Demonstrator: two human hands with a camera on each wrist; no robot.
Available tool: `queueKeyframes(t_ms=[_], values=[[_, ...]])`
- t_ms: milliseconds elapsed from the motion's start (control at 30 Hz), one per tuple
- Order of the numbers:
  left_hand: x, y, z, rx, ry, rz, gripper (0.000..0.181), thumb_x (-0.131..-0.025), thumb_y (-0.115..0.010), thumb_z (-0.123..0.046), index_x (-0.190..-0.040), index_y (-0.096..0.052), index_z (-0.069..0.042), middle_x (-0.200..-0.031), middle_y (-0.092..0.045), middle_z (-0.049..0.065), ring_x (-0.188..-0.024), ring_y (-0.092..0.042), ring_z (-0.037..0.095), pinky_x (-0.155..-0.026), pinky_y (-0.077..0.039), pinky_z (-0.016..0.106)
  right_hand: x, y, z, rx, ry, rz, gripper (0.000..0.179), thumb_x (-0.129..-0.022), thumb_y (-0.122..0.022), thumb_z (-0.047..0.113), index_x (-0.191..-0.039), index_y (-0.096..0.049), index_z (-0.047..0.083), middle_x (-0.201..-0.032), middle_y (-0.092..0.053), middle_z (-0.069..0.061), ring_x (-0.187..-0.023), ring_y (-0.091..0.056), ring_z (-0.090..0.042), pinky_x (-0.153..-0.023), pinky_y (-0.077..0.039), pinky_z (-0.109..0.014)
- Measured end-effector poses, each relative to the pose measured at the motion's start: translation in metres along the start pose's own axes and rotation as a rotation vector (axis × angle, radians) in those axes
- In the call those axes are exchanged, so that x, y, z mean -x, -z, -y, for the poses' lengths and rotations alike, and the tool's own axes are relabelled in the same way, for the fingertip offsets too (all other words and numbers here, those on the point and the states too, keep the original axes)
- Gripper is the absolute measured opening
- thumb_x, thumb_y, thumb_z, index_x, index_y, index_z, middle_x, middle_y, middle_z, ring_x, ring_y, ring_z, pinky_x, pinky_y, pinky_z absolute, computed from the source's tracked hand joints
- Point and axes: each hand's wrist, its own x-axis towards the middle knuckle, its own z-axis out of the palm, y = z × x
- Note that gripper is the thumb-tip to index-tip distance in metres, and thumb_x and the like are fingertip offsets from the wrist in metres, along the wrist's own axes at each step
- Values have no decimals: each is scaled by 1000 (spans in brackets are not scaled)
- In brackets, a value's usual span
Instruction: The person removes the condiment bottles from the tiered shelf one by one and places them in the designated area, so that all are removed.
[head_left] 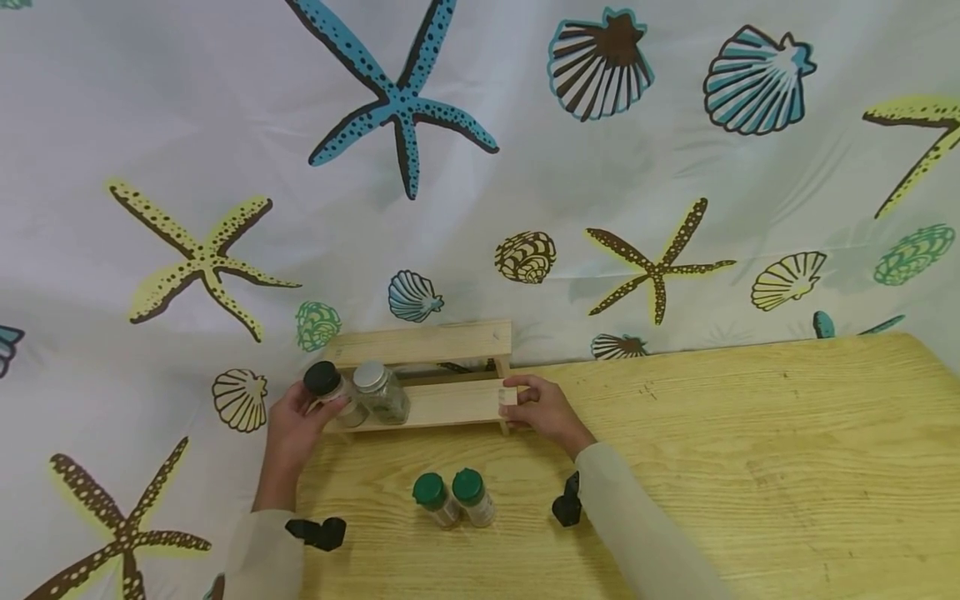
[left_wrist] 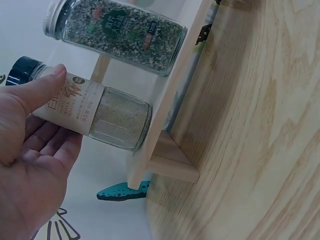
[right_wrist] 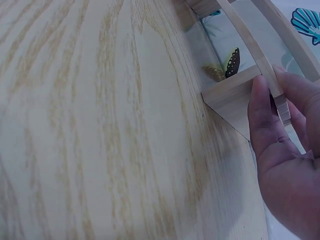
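Black-capped jar [left_wrist: 120,120]: one, clear with pale label, part filled with a fine pale powder. At the left end of the lower shelf [head_left: 450,404] of the rack [head_left: 420,343], base at the board; whether the shelf bears its full weight, cannot tell. Probably glass: stiff, modest in weight, smooth below the label, liable to chip if knocked. Best hold: round the labelled upper body, just under the cap, where paper should give more grip than bare wall.

Left hand [head_left: 294,425]: grips that jar at the label, thumb on one side, fingers on the other.

Rack: one, two-tiered, pale wood, on the desk [head_left: 712,467] against the patterned cloth [head_left: 495,183]. Likely light and rigid, apt to slide if bumped. Best hold: board ends.

Right hand [head_left: 549,412]: pinches the right end of the lower shelf between thumb and fingers.

Silver-capped jar [left_wrist: 122,36]: one, dark flakes inside, upright on the same shelf, just beside the first.

Green-capped bottles [head_left: 480,508]: two, side by side on the desk before the rack.
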Motion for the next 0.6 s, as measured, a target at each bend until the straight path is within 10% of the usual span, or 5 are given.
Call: queueKeyframes(t_ms=[400,600], values=[[25,20,-17,-40,-21,-12,58,-85,-71,-31,-132,-49,-7,-141,-49,14,-132,-46,27,-84,-44,3,1,-1,1,10,-7,-7,47,-86,-68,4,-131,-53,6,-84,-58,-8,-83,-69,-23,-82,-59,-42],[48,26,-25,-38,-104,27,56,-84,-73,-26,-133,-50,-8,-133,-53,2,-114,-49,-10,-87,-45,3,0,-2,1,9,-1,-8,47,-86,-68,4,-131,-53,6,-79,-57,-5,-82,-69,-23,-81,-59,-43]])
